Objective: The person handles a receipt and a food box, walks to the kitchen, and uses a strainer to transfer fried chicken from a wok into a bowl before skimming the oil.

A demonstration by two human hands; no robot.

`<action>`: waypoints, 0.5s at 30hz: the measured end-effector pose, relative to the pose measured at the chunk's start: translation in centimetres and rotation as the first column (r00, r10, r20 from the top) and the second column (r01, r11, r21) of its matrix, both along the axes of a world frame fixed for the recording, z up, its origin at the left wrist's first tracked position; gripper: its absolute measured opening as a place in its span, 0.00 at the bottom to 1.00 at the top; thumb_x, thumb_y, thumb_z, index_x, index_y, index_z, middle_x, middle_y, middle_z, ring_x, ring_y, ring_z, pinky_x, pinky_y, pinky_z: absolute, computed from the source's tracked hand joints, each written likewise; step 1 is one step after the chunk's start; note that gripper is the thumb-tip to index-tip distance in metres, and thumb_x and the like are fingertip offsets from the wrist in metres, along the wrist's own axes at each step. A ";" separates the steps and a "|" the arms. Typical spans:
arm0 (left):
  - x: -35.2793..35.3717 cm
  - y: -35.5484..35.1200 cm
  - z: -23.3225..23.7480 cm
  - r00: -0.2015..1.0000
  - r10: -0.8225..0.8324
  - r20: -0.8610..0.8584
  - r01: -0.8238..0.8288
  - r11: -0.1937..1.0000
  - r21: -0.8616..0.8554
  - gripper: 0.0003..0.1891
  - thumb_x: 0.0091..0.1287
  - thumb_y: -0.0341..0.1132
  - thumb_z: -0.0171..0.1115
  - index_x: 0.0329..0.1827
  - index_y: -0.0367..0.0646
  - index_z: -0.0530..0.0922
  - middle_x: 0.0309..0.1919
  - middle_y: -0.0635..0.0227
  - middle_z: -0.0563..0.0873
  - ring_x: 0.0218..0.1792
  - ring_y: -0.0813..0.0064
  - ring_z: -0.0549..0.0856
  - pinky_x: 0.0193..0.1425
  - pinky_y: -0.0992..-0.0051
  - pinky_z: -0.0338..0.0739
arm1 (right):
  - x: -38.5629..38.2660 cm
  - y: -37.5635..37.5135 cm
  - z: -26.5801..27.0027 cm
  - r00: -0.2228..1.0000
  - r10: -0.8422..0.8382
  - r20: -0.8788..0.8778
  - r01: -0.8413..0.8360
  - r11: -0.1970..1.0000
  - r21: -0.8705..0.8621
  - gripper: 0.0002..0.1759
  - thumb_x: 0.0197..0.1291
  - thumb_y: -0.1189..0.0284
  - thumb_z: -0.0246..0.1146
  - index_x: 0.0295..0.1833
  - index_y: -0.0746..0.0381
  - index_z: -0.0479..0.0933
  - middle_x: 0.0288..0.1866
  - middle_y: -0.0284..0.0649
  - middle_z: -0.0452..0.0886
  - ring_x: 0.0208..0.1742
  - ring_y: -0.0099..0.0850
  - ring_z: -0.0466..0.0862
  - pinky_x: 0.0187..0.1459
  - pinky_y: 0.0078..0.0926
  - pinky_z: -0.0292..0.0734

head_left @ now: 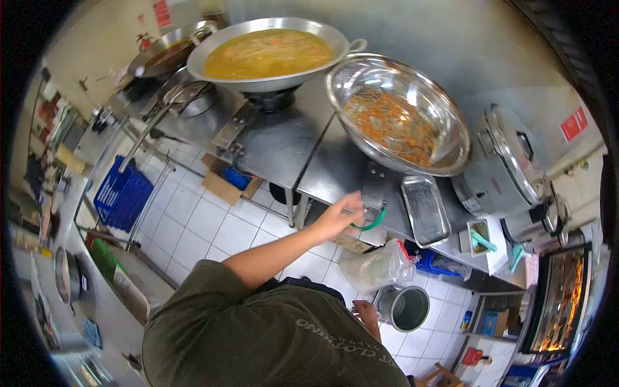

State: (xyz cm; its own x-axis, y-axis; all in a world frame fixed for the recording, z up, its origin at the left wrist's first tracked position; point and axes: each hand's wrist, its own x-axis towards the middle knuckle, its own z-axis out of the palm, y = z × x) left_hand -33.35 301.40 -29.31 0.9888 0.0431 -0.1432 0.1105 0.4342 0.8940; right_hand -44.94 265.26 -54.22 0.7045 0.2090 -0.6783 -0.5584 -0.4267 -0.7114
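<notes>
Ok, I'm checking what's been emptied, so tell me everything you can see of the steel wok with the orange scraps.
The wok is wide, round and shallow, of shiny bare steel with a thin rim. Orange and pale food scraps cover its bottom; the walls are mostly bare. It sits tilted on the steel cooktop, beside the larger pan of yellow broth. No hand touches it; the left hand is nearby, at a green handle.

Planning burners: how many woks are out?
3: the broth wok at the back, the wok with orange scraps right of it, a dark wok behind on the left. More may be hidden.
</notes>
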 end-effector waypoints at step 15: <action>-50.4 30.1 -44.9 0.817 0.217 -0.534 0.502 0.188 0.844 0.15 0.65 0.42 0.59 0.39 0.37 0.82 0.31 0.59 0.87 0.30 0.61 0.87 0.32 0.58 0.81 | 3.6 40.9 20.3 0.612 0.734 0.294 -0.791 0.580 0.196 0.17 0.73 0.62 0.54 0.49 0.65 0.78 0.36 0.38 0.82 0.36 0.21 0.79 0.40 0.20 0.75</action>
